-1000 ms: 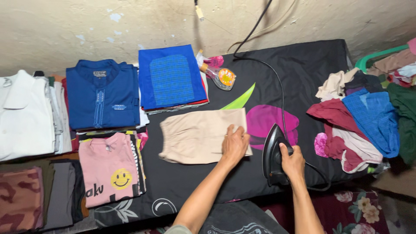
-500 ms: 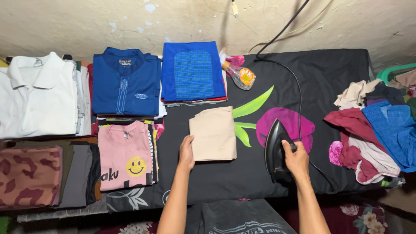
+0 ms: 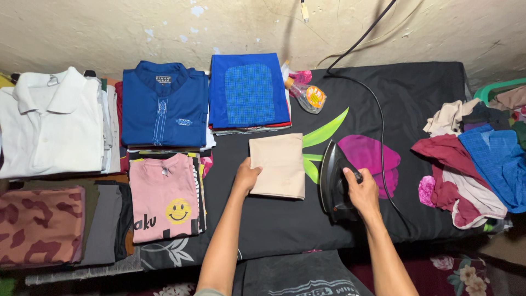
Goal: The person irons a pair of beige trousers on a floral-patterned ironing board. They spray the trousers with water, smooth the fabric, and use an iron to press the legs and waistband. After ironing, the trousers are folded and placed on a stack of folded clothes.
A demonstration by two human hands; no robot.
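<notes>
A beige garment (image 3: 279,163) lies folded into a narrow rectangle on the black ironing cloth (image 3: 422,98). My left hand (image 3: 246,176) grips its lower left edge. Just to its right stands a black iron (image 3: 332,181), tipped on its heel, and my right hand (image 3: 362,192) holds its handle. The iron's black cord (image 3: 380,123) runs up across the cloth toward the wall.
Folded stacks line the left: white shirt (image 3: 49,123), dark blue shirt (image 3: 163,104), blue checked cloth (image 3: 249,93), pink smiley shirt (image 3: 164,197), brown patterned piece (image 3: 41,225). A plastic spray bottle (image 3: 307,94) lies at the back. Unfolded clothes (image 3: 476,159) pile up at the right.
The beige garment has been folded in half from right to left. My left hand moved from its right edge to its left edge. The iron stayed in my right hand.
</notes>
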